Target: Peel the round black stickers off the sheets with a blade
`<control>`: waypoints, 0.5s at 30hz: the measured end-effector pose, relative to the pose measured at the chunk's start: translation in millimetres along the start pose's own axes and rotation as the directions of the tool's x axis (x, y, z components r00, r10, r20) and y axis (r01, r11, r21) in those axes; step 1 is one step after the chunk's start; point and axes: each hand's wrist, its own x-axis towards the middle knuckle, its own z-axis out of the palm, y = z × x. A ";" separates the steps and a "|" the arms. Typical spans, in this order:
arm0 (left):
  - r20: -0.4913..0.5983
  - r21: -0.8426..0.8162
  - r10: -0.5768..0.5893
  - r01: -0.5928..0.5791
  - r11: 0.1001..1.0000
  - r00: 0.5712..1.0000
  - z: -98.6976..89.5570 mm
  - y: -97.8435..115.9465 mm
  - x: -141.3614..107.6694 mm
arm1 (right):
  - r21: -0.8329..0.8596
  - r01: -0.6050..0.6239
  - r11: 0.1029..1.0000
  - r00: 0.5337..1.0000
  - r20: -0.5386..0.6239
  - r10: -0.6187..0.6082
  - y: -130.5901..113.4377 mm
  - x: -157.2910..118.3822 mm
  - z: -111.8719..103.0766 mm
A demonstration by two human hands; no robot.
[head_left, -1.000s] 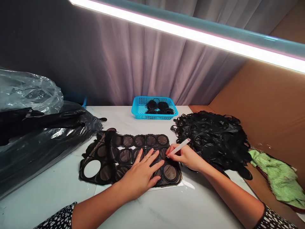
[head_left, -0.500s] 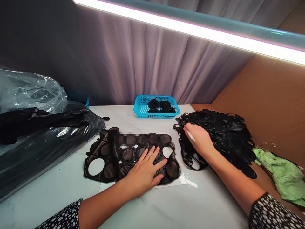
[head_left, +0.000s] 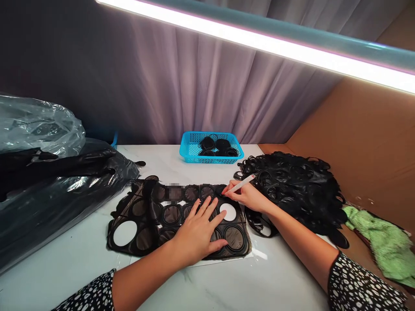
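A black sheet (head_left: 234, 238) marked with rows of rings lies on the table, and white shows through two round holes in it. My left hand (head_left: 198, 236) rests flat on its middle, fingers spread, covering some of the rings. My right hand (head_left: 249, 197) grips a slim white pen-like tool (head_left: 244, 183), whose lower end is hidden by my fingers. That hand is at the sheet's upper right corner, by a ring in the back row. Just right of it lies a heap of black cut-out scraps (head_left: 301, 185).
A blue basket (head_left: 212, 159) holding black rings (head_left: 208, 143) stands at the back of the table. Plastic bags (head_left: 48, 125) with black material lie on the left. A green cloth (head_left: 385, 242) sits far right by a brown panel (head_left: 363, 138). A lit tube lamp (head_left: 259, 42) crosses overhead.
My right hand has moved left from the scrap heap to the sheet's upper right corner with the white tool. The sheet's right edge lies flatter; my left hand stays on it.
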 end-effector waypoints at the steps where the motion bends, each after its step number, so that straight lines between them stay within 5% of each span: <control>1: -0.005 -0.007 0.002 -0.002 1.000 1.000 0.4 0.1 -0.5 | 0.002 0.000 1.000 1.000 0.004 0.000 0.6 0.6 -0.8; 11: -0.002 -0.013 0.002 -0.002 1.000 1.000 2.2 -1.2 -0.6 | -0.178 0.098 0.979 0.995 0.013 -0.098 -1.3 -2.9 5.5; 15: 0.000 -0.021 0.001 -0.001 1.000 1.000 1.3 0.4 -0.3 | -0.570 0.266 0.777 0.961 0.090 -0.263 -3.9 -7.0 9.2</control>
